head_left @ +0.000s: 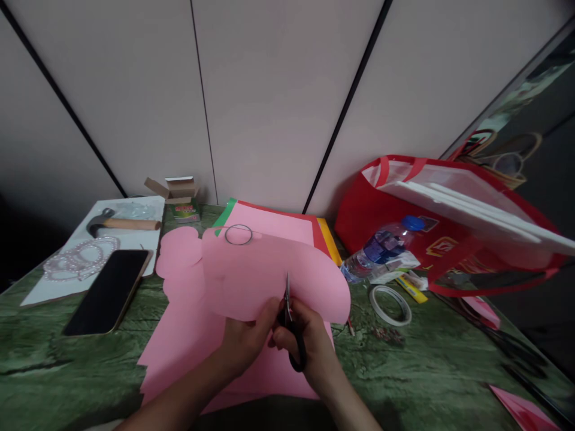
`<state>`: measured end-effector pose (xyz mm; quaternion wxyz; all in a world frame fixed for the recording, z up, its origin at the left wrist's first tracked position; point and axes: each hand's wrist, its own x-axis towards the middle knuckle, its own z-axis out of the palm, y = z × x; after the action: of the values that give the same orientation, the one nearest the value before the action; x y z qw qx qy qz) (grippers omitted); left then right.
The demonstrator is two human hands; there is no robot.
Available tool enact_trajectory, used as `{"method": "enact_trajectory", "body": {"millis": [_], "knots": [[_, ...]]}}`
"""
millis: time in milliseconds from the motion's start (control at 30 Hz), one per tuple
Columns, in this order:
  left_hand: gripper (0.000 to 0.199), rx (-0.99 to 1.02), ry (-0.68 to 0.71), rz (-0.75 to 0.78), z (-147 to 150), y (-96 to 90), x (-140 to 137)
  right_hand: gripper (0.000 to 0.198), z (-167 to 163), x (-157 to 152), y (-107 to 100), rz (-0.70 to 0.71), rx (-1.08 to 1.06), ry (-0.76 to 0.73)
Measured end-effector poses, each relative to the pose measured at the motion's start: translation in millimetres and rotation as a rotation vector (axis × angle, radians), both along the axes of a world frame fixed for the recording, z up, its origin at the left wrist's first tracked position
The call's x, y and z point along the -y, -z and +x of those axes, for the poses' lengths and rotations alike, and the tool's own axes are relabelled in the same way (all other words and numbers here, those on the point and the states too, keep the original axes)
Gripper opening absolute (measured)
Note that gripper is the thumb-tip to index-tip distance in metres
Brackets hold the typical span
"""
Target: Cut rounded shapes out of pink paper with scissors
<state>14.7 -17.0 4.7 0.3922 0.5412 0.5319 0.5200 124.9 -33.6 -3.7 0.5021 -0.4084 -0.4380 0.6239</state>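
Observation:
My right hand [309, 338] grips black-handled scissors [294, 341], their blades pointing up and away from me over a sheet of pink paper [269, 269]. Pinched at its near edge, the same sheet is held up by my left hand [249, 341], just left of the blades. The sheet's right end is rounded. More pink paper [188, 353] lies underneath, some of it with scalloped edges. A thin dark ring [238, 234] shows at the sheet's far edge.
To the left are a phone [110, 290], a hammer [130, 224], a beaded strand [81, 257] and an opened small box [184, 206]. On the right stand a red bag [359, 203], a water bottle [377, 251] and a tape roll [390, 305]. A wall [269, 108] rises behind.

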Motion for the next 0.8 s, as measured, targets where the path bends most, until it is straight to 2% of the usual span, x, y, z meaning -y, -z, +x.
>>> {"method": "enact_trajectory", "body": {"millis": [200, 400, 567, 800], "knots": [[0.031, 0.039, 0.113, -0.032, -0.8, -1.3, 0.6, 0.023, 0.3, 0.8, 0.0, -0.003, 0.015, 0.006], [0.030, 0.109, 0.170, -0.025, -1.0, -0.9, -0.9, 0.017, 1.3, 0.5, 0.1, -0.023, 0.058, 0.042], [0.026, 0.165, 0.191, 0.002, 0.0, -4.2, -1.3, 0.015, 0.7, -0.1, 0.5, -0.056, 0.076, 0.059], [0.031, 0.195, 0.205, -0.008, 1.4, -6.1, -1.1, 0.014, 0.9, -1.2, 2.4, -0.055, 0.087, 0.049]]}}
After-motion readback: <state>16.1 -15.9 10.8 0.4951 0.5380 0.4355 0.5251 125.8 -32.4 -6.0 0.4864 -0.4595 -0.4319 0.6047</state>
